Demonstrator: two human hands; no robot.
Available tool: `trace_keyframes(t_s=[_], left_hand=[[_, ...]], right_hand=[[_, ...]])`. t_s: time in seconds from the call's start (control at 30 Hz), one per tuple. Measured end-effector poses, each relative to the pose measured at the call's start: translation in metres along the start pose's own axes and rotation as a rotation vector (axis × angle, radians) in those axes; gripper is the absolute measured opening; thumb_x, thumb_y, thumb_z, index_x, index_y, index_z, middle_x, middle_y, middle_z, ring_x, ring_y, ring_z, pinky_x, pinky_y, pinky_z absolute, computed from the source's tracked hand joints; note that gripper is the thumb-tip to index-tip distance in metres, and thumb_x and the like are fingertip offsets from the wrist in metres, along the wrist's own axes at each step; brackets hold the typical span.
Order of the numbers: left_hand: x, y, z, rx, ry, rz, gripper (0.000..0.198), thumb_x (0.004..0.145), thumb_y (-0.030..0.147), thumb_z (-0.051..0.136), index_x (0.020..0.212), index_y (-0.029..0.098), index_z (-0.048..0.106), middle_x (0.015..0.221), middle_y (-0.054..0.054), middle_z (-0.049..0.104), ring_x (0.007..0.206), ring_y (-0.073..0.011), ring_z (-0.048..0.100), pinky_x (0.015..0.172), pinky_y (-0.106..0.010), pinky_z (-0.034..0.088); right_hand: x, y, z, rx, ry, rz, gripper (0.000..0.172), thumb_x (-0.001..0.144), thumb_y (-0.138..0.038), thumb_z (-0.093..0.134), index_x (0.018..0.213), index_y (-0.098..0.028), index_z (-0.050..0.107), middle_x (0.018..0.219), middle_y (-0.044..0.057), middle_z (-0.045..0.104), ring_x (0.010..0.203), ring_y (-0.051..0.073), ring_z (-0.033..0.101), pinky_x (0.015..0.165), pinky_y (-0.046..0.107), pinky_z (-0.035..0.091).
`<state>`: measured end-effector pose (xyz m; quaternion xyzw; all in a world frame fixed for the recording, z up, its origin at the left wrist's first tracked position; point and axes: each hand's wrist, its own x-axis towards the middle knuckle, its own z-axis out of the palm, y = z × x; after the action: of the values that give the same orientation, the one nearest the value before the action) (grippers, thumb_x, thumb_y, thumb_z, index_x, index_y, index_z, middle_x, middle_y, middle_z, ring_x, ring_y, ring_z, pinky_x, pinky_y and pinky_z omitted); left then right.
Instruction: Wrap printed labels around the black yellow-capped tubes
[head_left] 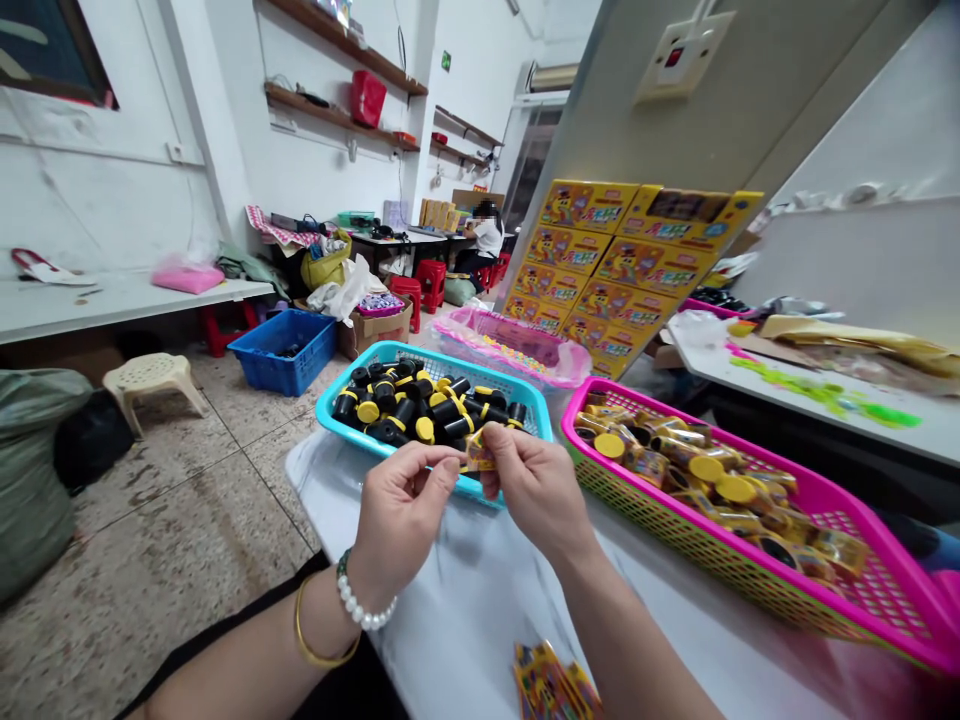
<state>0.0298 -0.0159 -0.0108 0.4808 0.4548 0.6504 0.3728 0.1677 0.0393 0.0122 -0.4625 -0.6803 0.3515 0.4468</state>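
Observation:
A small yellow printed film sleeve (478, 452) is held up in front of the turquoise basket (324, 410). My right hand (536, 490) pinches it between thumb and forefinger. From the other side my left hand (409, 505) closes its thumb and forefinger at the sleeve's left edge. Black cylinders with yellow caps (424, 405) fill the turquoise basket just beyond my hands. A pile of flat printed sleeves (553, 682) lies on the marbled tabletop (480, 590) below my right forearm. In the pink basket (757, 595) to the right are cylinders wearing printed sleeves (690, 460).
Behind the baskets stands a pink tray (551, 345) lined with plastic, beside stacked yellow boxes (600, 265). A blue crate (289, 350) and a cream stool (154, 385) are on the floor at left. Far back, a person (487, 235) sits at a table.

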Motion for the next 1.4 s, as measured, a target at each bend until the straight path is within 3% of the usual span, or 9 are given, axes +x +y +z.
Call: trace_keyframes(t_s=[0.23,0.53,0.73,0.8,0.9,1.0,1.1,1.23,1.4], left_hand=[[0.002,-0.006,-0.004,0.032,0.007,0.114,0.021,0.088,0.030,0.066,0.094,0.019,0.082,0.076,-0.005,0.067,0.061,-0.0111,0.055,0.051,-0.022,0.042],[0.009,-0.007,-0.008,-0.023,0.043,-0.004,0.011,0.078,0.028,0.075,0.083,0.021,0.082,0.069,0.000,0.061,0.047,-0.0049,0.041,0.041,-0.020,0.030],[0.021,-0.010,-0.020,-0.056,0.037,-0.248,0.023,0.066,0.036,0.085,0.067,0.015,0.075,0.049,0.003,0.052,0.038,-0.0041,0.038,0.036,-0.017,0.023],[0.029,-0.010,-0.028,-0.112,0.071,-0.295,0.028,0.062,0.037,0.087,0.064,0.014,0.072,0.052,0.002,0.058,0.035,-0.0031,0.038,0.035,-0.017,0.021],[0.043,-0.004,-0.032,-0.177,0.093,-0.260,0.028,0.060,0.035,0.088,0.064,0.014,0.070,0.061,-0.001,0.066,0.034,-0.0017,0.038,0.033,-0.017,0.019],[0.065,0.004,-0.017,-0.159,-0.034,-0.210,0.021,0.065,0.028,0.085,0.077,0.013,0.077,0.057,0.000,0.064,0.036,-0.0015,0.037,0.034,-0.016,0.022],[0.096,0.010,0.013,-0.151,-0.192,-0.218,0.014,0.070,0.017,0.081,0.082,0.010,0.078,0.051,0.002,0.059,0.037,-0.0020,0.038,0.035,-0.016,0.023],[0.129,0.008,0.046,-0.331,-0.299,-0.349,0.011,0.074,0.009,0.074,0.066,0.011,0.066,0.051,0.002,0.060,0.035,-0.0028,0.043,0.034,-0.015,0.021],[0.128,-0.002,0.041,-0.450,-0.269,-0.341,0.010,0.074,0.016,0.076,0.075,0.013,0.067,0.060,0.001,0.066,0.032,-0.0023,0.041,0.032,-0.016,0.022]], right_hand=[[-0.003,0.009,0.005,-0.117,0.029,-0.194,0.058,0.096,-0.059,0.047,0.057,-0.018,0.061,0.047,-0.001,0.054,0.044,0.011,0.048,0.044,0.022,0.035],[-0.005,0.010,0.009,-0.287,-0.012,-0.356,0.049,0.101,-0.046,0.045,0.065,-0.018,0.062,0.060,0.002,0.062,0.056,0.012,0.056,0.056,0.023,0.039],[0.000,0.019,0.005,-0.146,-0.203,-0.223,0.059,0.103,-0.058,0.029,0.077,-0.020,0.067,0.059,0.001,0.062,0.055,0.014,0.058,0.056,0.024,0.043],[0.006,0.026,-0.005,-0.121,-0.129,-0.137,0.057,0.102,-0.059,0.032,0.087,-0.020,0.071,0.060,0.000,0.062,0.055,0.015,0.060,0.056,0.025,0.045],[0.017,0.041,-0.017,-0.352,0.025,-0.082,0.034,0.096,-0.044,0.050,0.087,-0.021,0.073,0.068,0.002,0.068,0.063,0.018,0.063,0.061,0.028,0.046],[0.024,0.052,-0.019,-0.513,0.013,-0.072,0.015,0.086,-0.029,0.062,0.089,-0.021,0.075,0.088,0.006,0.075,0.078,0.021,0.067,0.072,0.032,0.049],[0.025,0.056,-0.018,-0.519,-0.044,-0.063,0.024,0.082,-0.026,0.066,0.104,-0.022,0.075,0.107,0.008,0.076,0.085,0.022,0.068,0.078,0.034,0.051],[0.022,0.052,-0.025,-0.542,-0.135,-0.054,0.019,0.081,-0.023,0.065,0.097,-0.023,0.077,0.096,0.004,0.079,0.080,0.021,0.069,0.075,0.033,0.052],[0.027,0.048,-0.034,-0.430,-0.103,0.003,0.022,0.085,-0.031,0.060,0.096,-0.022,0.076,0.090,0.003,0.078,0.079,0.019,0.069,0.072,0.031,0.053]])
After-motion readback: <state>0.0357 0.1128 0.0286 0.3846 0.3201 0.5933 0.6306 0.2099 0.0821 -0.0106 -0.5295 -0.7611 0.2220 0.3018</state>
